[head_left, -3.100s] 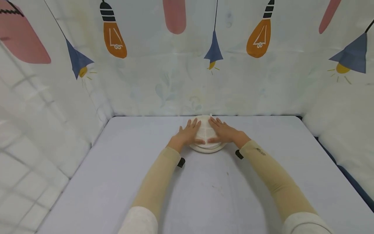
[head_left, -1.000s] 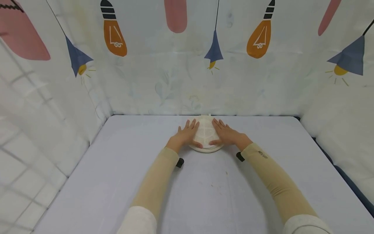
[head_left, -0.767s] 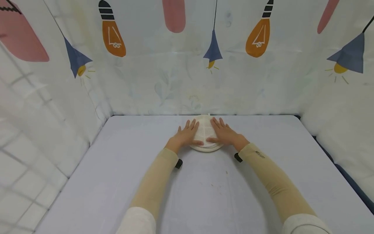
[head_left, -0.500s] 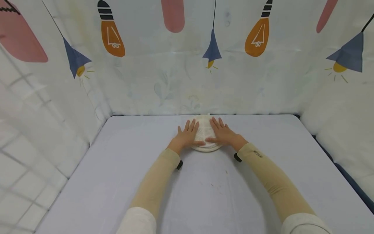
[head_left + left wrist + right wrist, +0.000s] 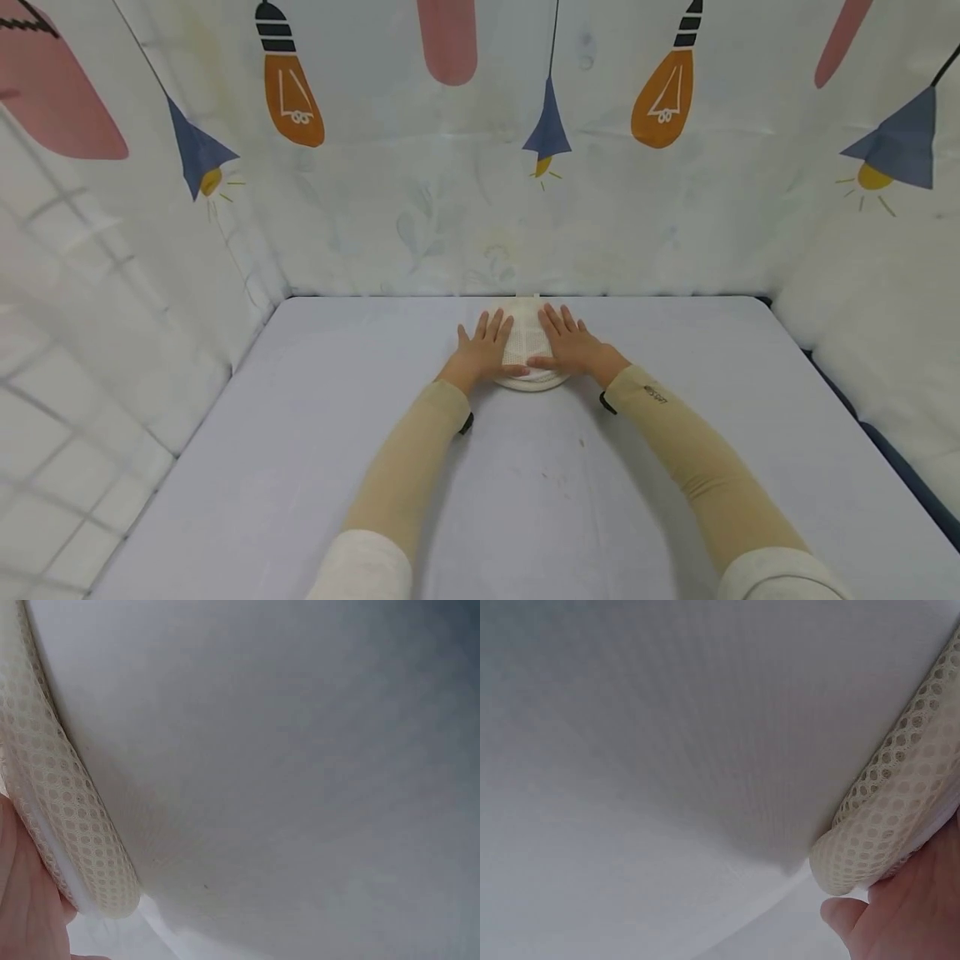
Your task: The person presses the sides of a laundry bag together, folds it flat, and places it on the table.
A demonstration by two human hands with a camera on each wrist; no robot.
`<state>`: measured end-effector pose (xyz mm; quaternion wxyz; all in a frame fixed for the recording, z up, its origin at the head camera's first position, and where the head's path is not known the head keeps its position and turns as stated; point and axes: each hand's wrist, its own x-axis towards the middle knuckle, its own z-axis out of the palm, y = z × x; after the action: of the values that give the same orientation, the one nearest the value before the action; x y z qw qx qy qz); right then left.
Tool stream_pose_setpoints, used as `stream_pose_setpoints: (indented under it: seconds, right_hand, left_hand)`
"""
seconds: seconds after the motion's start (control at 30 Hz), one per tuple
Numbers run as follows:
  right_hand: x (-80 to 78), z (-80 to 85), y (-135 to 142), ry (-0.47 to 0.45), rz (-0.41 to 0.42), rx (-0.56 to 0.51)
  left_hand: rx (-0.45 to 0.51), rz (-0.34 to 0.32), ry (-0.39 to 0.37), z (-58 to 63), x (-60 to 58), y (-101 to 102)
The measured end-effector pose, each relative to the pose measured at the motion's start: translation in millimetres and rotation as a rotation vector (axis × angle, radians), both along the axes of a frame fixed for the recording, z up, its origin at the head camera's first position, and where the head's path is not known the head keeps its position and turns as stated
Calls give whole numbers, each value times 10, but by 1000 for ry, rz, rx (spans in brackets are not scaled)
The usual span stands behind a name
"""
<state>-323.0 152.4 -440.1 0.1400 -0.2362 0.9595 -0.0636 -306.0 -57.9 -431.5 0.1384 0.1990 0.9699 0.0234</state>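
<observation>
A round, cream mesh laundry bag [image 5: 527, 333] lies at the table's far edge, a small tab sticking up at its back. My left hand [image 5: 480, 352] rests on its left side with fingers spread and straight. On its right side lies my right hand [image 5: 574, 347], also with straight fingers. The two thumbs point inward and almost meet near the front of the bag. In the left wrist view the bag's rounded mesh edge [image 5: 79, 817] shows beside the hand. The right wrist view shows the mesh edge [image 5: 889, 799] with a pale strip along it. My hands hide the bag's sides.
The white-covered table [image 5: 517, 500] carries a few small brown specks [image 5: 581, 443] in front of the bag. A cloth wall [image 5: 360, 208] printed with lamps and bulbs stands right behind the table. Similar cloth hangs at both sides.
Both hands have stayed on the bag. Compared with a second ago, the thumbs have come closer together, and both forearms have shifted slightly inward.
</observation>
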Motion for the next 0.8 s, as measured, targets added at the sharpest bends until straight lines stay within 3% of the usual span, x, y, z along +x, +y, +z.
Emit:
stream_pose_setpoints:
  seconds: [0.1, 0.3, 0.8]
  right_hand:
    - [-30, -57, 4, -1, -5, 18]
    - [15, 17, -31, -18, -19, 20]
    - [3, 121, 81, -40, 41, -39]
  left_hand:
    - [-11, 8, -5, 32, 33, 18]
    - [-25, 16, -9, 72, 61, 26]
    - [40, -17, -34, 59, -17, -79]
